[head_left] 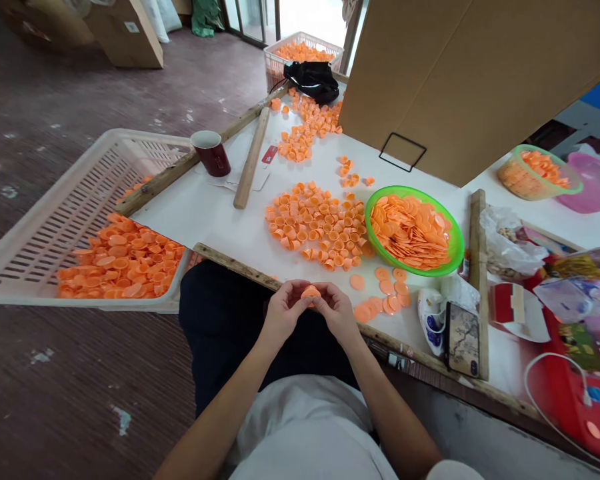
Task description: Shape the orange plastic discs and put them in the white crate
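My left hand (286, 304) and my right hand (333, 307) meet above my lap, at the table's front edge. Between them they grip a small orange plastic piece (311, 292), with both thumbs against it; its lower part is hidden by my fingers. Just beyond lies a spread of small orange cups (320, 223) on the white tabletop. Right of the cups stands a green bowl (457, 235) full of flat orange discs (413, 230). Several loose discs (387, 287) lie between that bowl and my right hand.
A white crate (45, 213) with orange pieces stands at the left. On the table are a mug (211, 155), a wooden stick (253, 160), a black pouch (313, 80), a phone (463, 339) and a large cardboard box (460, 80). Wooden strips (235, 265) edge the table.
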{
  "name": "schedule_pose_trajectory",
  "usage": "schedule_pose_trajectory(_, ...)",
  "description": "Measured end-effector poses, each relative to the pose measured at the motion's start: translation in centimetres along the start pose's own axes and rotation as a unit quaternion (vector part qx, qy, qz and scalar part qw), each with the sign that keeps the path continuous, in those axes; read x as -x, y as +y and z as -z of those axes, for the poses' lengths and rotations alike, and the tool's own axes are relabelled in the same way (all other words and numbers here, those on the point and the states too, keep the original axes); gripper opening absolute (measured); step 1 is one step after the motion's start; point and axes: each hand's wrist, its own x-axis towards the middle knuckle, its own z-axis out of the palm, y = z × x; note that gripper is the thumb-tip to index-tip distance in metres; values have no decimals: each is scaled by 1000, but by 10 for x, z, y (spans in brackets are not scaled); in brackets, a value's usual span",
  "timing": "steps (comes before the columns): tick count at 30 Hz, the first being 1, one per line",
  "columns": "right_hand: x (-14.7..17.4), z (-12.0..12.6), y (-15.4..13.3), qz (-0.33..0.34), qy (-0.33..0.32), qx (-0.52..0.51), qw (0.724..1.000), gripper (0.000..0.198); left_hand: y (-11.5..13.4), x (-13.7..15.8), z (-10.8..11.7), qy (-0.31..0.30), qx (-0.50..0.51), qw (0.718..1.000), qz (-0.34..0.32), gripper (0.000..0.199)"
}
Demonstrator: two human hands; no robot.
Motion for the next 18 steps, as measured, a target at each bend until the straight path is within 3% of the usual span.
schedule_pose_trajectory(5,-1,3,-4,3,-18,6,1000,38,1,-1,2,-4,0,1000,5,36)
schedule_pose_trajectory(18,-2,1,3,24,-1,55,998,21,-5,2,-1,14,7,1000,6,36)
